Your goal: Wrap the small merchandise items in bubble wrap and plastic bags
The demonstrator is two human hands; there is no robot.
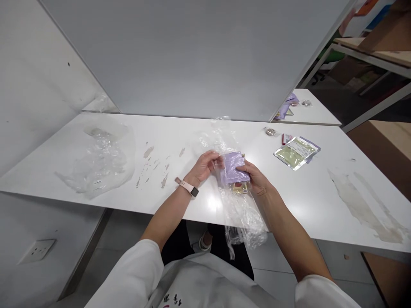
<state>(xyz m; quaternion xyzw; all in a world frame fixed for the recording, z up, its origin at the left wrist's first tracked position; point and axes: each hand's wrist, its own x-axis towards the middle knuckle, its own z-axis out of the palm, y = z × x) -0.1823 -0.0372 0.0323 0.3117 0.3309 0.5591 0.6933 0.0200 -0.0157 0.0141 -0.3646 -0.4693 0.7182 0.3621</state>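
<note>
My right hand (255, 176) grips a purple packet (233, 167) from its right side, thumb lying on top. Behind and below the purple one shows a gold packet (240, 187) with a dark red patch, held together with it. Clear plastic wrap (239, 209) lies around and under the packets and hangs over the table's front edge. At the packet's left edge, my left hand (208, 164) has its fingers bent and pinched together, apparently on the clear plastic; the exact hold is hard to make out. A wristband is on the left wrist.
On the white table (167, 132), a crumpled clear plastic bag (99, 158) lies at left. To the right are a green sachet (297, 152) overlapping a purple one, a small red packet (287, 139) and a small round wrapped item (270, 131). A grey panel (192, 55) stands behind.
</note>
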